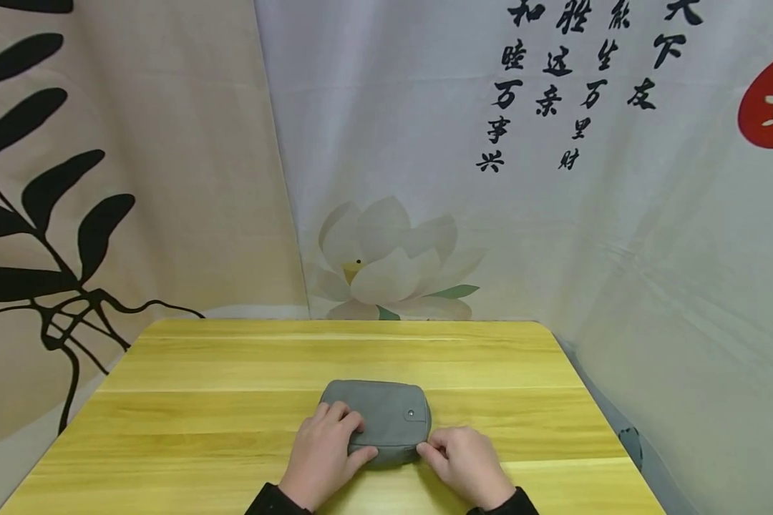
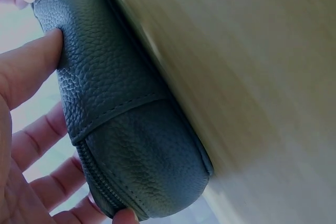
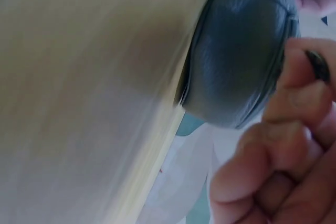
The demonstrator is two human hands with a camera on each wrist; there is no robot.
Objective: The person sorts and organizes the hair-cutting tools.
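A grey leather zip pouch (image 1: 386,411) lies on the table, with a snap-button tab near its right end. My left hand (image 1: 325,450) grips it at the left, thumb on the near side and fingers over the top and the left end. In the left wrist view the pouch's zipper (image 2: 100,177) runs along its edge and looks closed at that end. At the near right corner my right hand (image 1: 465,461) pinches a small dark zipper pull (image 3: 318,65), its other fingers curled. The hand mostly hides that pull.
The pouch rests on a yellow wood-grain table (image 1: 232,372), near the middle of its front part. Behind the table hangs a printed cloth (image 1: 386,114) with a lotus, dark leaves and writing. The table's far edge meets this cloth.
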